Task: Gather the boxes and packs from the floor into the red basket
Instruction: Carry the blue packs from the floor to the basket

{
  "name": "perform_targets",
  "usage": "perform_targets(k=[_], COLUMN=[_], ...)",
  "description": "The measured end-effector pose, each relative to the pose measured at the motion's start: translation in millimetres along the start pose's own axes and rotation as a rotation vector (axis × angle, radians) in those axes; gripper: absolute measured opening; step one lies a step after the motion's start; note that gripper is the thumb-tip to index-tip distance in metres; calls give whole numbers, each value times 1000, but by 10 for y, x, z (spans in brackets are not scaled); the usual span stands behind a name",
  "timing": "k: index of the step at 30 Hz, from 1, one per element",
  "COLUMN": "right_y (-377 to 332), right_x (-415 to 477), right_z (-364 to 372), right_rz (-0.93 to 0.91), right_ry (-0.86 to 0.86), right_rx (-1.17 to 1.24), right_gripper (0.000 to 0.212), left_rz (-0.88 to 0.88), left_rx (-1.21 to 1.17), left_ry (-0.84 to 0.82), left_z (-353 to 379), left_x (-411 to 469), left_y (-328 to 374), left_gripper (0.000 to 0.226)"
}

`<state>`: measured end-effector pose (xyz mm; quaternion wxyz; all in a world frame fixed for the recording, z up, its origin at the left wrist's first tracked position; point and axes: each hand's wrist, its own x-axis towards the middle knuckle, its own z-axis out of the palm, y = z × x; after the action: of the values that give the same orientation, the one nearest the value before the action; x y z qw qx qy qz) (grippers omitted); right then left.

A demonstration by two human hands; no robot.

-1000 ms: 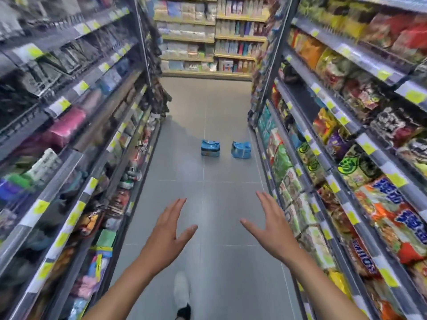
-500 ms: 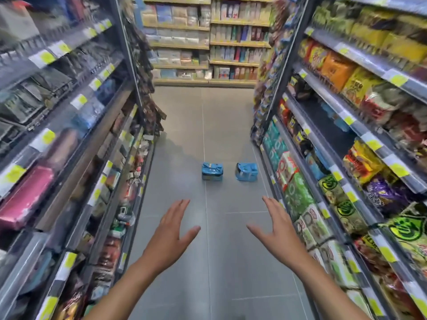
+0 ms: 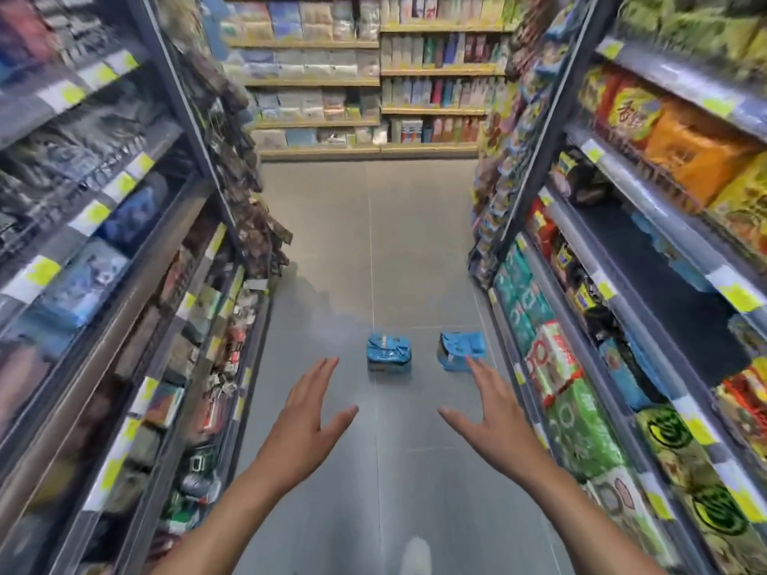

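Observation:
Two blue packs lie on the grey floor of a shop aisle ahead of me. The left blue pack (image 3: 388, 352) stands near the aisle's middle. The right blue pack (image 3: 460, 349) lies closer to the right shelves. My left hand (image 3: 309, 412) is stretched out, fingers straight and spread, holding nothing, short of the left pack. My right hand (image 3: 487, 412) is likewise spread and empty, its fingertips just overlapping the right pack's near edge in the picture. No red basket is in view.
Tall shelves full of goods line both sides: the left shelving (image 3: 124, 325) and the right shelving (image 3: 622, 367) with snack bags. A cross shelf (image 3: 373, 76) closes the far end. My white shoe (image 3: 417, 554) shows at the bottom edge.
I have walked forward down the aisle; the two blue packs are now much nearer and lower in view, just beyond my fingertips. Both hands stay spread and empty.

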<state>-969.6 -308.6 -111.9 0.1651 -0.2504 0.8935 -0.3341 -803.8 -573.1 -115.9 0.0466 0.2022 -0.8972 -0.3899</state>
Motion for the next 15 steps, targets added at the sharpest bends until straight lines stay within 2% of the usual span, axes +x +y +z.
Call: perform_targets(k=[7,15], right_y=[-168,-348], right_x=[1519,3190], right_z=[-160,-5], right_rz=[-40,-26], right_ry=[-36,-71], right_rx=[-29,-61], right_gripper=[89,80], left_rz=[-44,-33], left_rx=[-7,-13], left_ry=[34,26], left_z=[-186,-400], left_x=[1304,2947], left_y=[-106,-636], left_gripper=[86,77])
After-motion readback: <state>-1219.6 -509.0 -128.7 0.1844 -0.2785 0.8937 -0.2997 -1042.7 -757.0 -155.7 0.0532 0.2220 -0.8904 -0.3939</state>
